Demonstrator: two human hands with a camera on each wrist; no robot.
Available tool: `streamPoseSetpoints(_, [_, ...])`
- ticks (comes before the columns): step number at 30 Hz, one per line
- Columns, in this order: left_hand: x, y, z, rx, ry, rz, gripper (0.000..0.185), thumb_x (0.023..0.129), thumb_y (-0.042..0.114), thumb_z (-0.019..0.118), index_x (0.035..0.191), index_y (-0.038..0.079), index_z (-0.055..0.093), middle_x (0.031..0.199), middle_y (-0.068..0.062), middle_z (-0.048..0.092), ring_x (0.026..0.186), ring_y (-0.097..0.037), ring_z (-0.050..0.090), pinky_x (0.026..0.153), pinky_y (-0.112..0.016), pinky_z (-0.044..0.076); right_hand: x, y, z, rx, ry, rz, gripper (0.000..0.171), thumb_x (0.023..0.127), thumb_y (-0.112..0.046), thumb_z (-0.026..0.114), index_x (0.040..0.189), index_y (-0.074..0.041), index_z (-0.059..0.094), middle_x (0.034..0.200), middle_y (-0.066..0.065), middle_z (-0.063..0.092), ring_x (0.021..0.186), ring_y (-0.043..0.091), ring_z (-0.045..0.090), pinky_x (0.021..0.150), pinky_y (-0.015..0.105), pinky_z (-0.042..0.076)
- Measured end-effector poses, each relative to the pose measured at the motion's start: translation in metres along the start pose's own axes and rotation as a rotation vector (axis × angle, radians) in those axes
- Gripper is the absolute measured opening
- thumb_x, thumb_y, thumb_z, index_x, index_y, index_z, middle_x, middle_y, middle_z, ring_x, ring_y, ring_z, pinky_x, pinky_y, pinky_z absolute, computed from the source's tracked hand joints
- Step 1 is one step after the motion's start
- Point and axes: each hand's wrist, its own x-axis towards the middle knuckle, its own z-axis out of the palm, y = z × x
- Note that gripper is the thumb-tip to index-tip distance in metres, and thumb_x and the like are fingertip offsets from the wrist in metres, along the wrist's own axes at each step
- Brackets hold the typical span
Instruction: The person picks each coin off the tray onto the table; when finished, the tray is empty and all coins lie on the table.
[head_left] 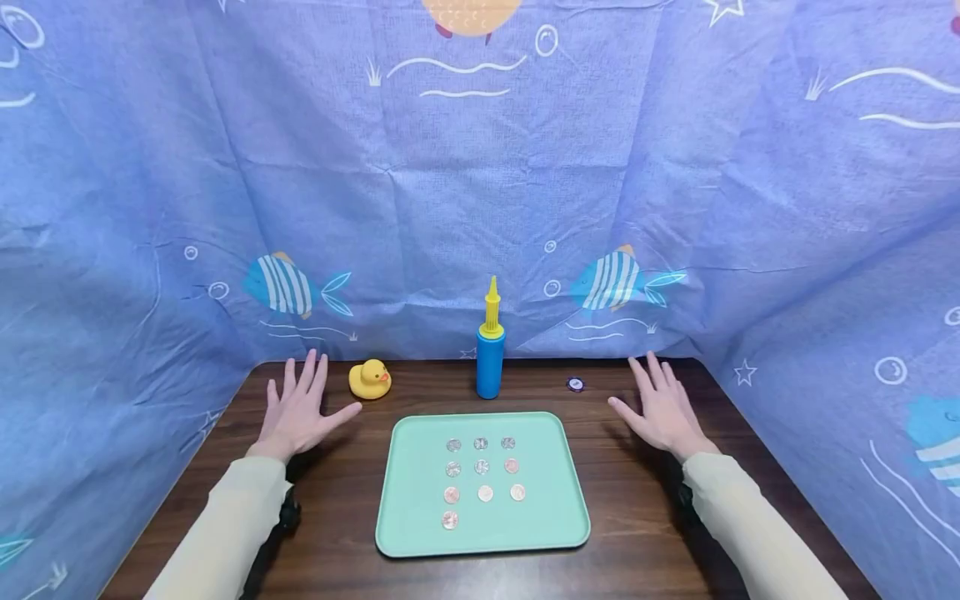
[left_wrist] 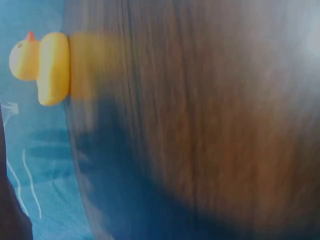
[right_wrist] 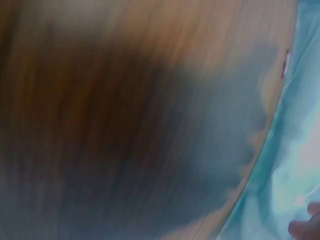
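- The left hand lies flat on the desk with its fingers spread and straight, holding nothing; it sits left of the tray, and its thumb points toward the rubber duck just beyond it.
- The right hand is likewise spread flat on the desk to the right of the tray, empty, with a small purple object a little way to its far left.
- Between the hands sits a mint-green tray, and on it ten coins lie flat in a neat grid, with one alone in the nearest row.
- The coins look thin, hard and light; lying flush on a smooth tray, they will likely be slippery and hard to get a fingertip under.
- The best hold would probably be a thumb-and-forefinger pinch across a coin's edge, perhaps after sliding it or tipping one side up with a nail.
- The tray seems stiff, light plastic with a raised rim, so a push could move it and shift the coins.
- A blue and yellow hand pump stands upright at the far edge of the desk, behind the tray.
- Both wrist views are blurred; the left one shows only the duck and wood grain.
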Motion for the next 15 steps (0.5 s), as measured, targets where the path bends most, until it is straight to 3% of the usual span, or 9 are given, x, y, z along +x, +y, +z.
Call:
streamPoseSetpoints(5, [-0.009,0.01,0.001,-0.109,-0.054,0.021,0.116,0.092,0.082,0.052,0.17,0.013,0.002,0.176,-0.019,-0.002,0.156,-0.056,-0.004,0.117,-0.08,0.005,-0.001,-0.022,0.002,0.112,-0.008,-0.111,0.082,0.101,-0.054,0.064,0.163,-0.007,0.036,0.168,0.028,0.026,0.153,0.052,0.024,0.12,0.069,0.026])
streamPoseSetpoints(10, [-0.023,0.026,0.001,-0.201,-0.131,0.022,0.109,0.094,0.08,0.054,0.169,0.011,0.017,0.174,-0.024,0.013,0.156,-0.055,0.013,0.116,-0.079,0.022,-0.003,-0.051,0.005,0.175,-0.024,-0.204,0.073,0.102,-0.046,0.067,0.159,-0.007,0.044,0.166,0.023,0.034,0.152,0.045,0.033,0.119,0.064,0.033])
streamPoseSetpoints(15, [-0.037,0.041,0.005,-0.268,-0.151,0.058,0.102,0.094,0.077,0.057,0.166,0.009,0.029,0.168,-0.022,0.031,0.153,-0.047,0.032,0.113,-0.072,0.035,-0.006,-0.084,0.009,0.211,-0.092,-0.271,0.066,0.102,-0.046,0.068,0.154,-0.009,0.052,0.161,0.02,0.044,0.149,0.042,0.041,0.116,0.062,0.039])
